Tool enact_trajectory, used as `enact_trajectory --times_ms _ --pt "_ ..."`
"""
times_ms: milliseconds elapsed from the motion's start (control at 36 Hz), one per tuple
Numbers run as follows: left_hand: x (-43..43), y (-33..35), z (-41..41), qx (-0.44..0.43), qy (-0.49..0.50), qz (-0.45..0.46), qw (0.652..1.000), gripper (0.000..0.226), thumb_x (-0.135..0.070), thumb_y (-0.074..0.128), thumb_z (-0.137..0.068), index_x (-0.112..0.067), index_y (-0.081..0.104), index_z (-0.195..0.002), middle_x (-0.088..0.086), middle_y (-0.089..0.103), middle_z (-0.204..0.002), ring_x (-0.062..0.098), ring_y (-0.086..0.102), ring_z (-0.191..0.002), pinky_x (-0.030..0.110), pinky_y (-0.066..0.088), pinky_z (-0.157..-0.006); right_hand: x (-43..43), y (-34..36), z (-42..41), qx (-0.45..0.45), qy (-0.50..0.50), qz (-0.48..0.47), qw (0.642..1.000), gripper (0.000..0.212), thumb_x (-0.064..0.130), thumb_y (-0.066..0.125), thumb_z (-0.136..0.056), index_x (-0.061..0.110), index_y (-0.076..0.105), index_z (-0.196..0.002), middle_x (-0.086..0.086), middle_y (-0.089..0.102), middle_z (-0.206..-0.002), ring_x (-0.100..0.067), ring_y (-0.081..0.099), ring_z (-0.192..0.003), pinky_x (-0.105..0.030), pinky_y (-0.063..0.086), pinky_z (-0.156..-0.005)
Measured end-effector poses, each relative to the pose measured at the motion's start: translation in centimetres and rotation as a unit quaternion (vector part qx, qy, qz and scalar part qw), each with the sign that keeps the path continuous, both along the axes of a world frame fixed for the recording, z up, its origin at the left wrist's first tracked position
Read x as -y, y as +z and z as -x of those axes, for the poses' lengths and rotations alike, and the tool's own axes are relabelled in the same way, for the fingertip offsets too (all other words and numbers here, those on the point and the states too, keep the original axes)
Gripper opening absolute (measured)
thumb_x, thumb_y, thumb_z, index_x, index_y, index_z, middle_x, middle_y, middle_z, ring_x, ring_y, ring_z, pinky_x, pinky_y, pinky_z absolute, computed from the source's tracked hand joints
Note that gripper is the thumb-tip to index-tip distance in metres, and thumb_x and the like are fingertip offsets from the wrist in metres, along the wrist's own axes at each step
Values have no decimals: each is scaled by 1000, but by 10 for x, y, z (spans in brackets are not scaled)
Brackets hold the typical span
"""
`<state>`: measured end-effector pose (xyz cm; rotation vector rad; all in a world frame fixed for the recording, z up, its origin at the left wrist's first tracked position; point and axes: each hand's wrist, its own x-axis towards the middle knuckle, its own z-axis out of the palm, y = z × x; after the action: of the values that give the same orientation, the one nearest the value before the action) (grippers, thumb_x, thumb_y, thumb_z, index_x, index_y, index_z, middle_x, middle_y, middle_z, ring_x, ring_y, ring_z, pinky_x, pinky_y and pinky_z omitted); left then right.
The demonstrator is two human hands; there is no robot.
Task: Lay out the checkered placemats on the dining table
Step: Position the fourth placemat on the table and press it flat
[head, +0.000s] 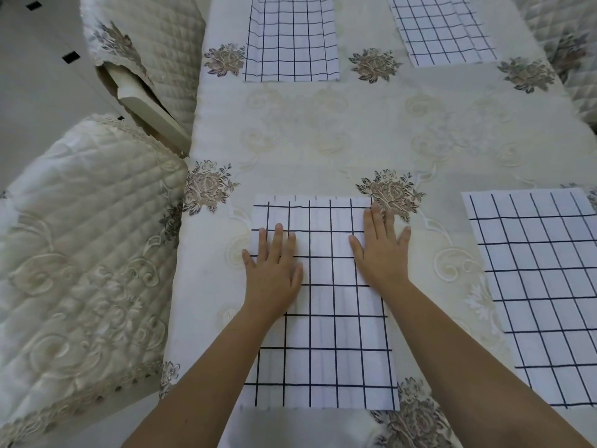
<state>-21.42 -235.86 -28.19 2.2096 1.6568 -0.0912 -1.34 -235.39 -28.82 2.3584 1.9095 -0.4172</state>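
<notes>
A white placemat with a dark grid (326, 334) lies flat on the dining table (323, 130) in front of me. My left hand (274, 270) presses flat on its left part, fingers straight. My right hand (381, 250) presses flat on its right edge, fingers reaching over onto the cloth. A second checkered placemat (542, 292) lies to the right. Two others lie on the far side, one at far left (290, 40) and one at far right (442, 30).
The table wears a cream embroidered cloth with brown flower motifs (392, 192). Two chairs with quilted cream covers stand at the left, one near (80, 260) and one farther (145, 53). Another quilted chair shows at the top right (571, 59).
</notes>
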Motion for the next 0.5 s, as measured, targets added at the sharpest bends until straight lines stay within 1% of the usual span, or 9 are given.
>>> enact_trajectory --times_ms 56,111,194,250,333,417,444,472,500 --pt "-6 -1 4 2 11 -10 1000 65 -39 20 -86 -10 37 -141 13 27 -152 40 22 -140 68 30 -97 -2 -3 -3 -1 -5 -2 1000 64 47 16 -98 14 0 -150 -1 -9 -158 -25 -9 -146 -55 -1 -114" --pt "-12 -2 9 10 16 2 1000 69 -42 15 -85 -10 31 -144 12 20 -155 38 13 -142 67 23 -102 -3 -5 -4 -2 -8 -9 1000 71 53 1 -90 14 2 -150 0 -7 -158 -25 -7 -146 -56 -1 -113" --pt "-18 -7 13 11 -2 -32 999 63 -37 25 -86 -6 42 -138 16 33 -149 41 27 -137 68 29 -97 -4 -8 -5 -16 -13 -16 1000 81 55 -7 -81 13 4 -150 -2 -4 -159 -25 -6 -146 -56 -2 -113" --pt "-22 -9 10 6 -14 -47 999 59 -34 29 -87 -4 46 -135 17 39 -146 39 33 -135 66 30 -97 -6 -6 -1 -24 -18 -49 998 81 53 0 -83 9 12 -149 -7 6 -158 -29 4 -146 -58 1 -112" --pt "-28 -5 -2 -3 -35 -62 997 54 -26 32 -86 -1 51 -130 17 46 -140 38 42 -130 64 36 -94 -13 -2 13 -21 15 -102 994 65 43 26 -90 3 39 -140 -14 35 -149 -37 33 -137 -64 22 -104" --pt "-36 -6 -16 -3 -43 -61 997 52 -17 31 -84 -1 54 -127 16 50 -137 36 46 -127 63 39 -91 -21 5 38 -28 56 -120 991 56 33 32 -89 4 47 -134 -13 46 -142 -36 44 -130 -64 35 -95" --pt "-38 -4 -20 4 -45 -57 997 51 -17 31 -85 -1 52 -129 15 47 -140 35 43 -130 63 37 -94 -22 6 46 -34 70 -123 989 54 31 32 -89 4 49 -133 -12 47 -142 -35 45 -129 -63 38 -95" --pt "-42 -4 -23 14 -54 -44 997 51 -17 30 -89 -2 45 -135 14 40 -145 32 34 -135 62 31 -100 -24 6 54 -41 81 -124 988 53 29 31 -89 5 50 -132 -11 48 -141 -34 46 -129 -61 40 -94" --pt "-44 -5 -27 20 -61 -35 997 51 -19 29 -94 -5 33 -143 11 27 -152 28 20 -142 59 21 -108 -25 5 61 -47 89 -116 988 52 27 31 -89 6 51 -132 -11 48 -140 -33 46 -128 -58 42 -94"
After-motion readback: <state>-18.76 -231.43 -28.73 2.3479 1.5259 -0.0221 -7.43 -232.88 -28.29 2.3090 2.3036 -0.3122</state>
